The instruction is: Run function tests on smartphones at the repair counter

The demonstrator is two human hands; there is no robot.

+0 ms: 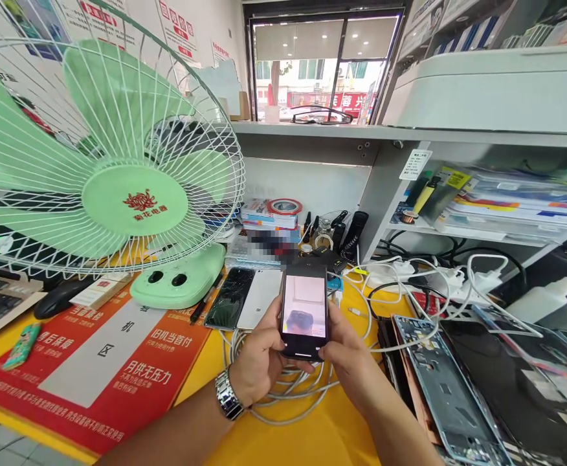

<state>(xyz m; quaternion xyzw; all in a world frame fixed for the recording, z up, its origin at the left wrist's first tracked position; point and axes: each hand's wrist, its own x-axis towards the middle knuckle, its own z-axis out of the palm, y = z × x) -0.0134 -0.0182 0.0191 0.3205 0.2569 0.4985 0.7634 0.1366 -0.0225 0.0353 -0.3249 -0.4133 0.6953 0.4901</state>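
Note:
A smartphone (pixel 304 307) with a lit screen is held upright in both hands above the yellow table. My left hand (pixel 259 356), with a metal watch (pixel 228 395) on its wrist, grips the left edge of the phone. On the other edge my right hand (pixel 349 346) is closed, its thumb at the lower right corner. The screen shows a pale scene with the top of a head in it. Beneath the hands lies a coiled grey cable (pixel 288 408). Left of the phone are a cracked dark phone (pixel 230 298) and a white phone back (pixel 263 299).
A green fan (pixel 135 200) stands at the left on a red mat (pixel 152 375), near a black mouse (pixel 63 296). Disassembled phone parts, including a blue-edged frame (pixel 451 388), pile up at the right. White charger cables (pixel 400 272) and a shelf (pixel 312 131) are behind.

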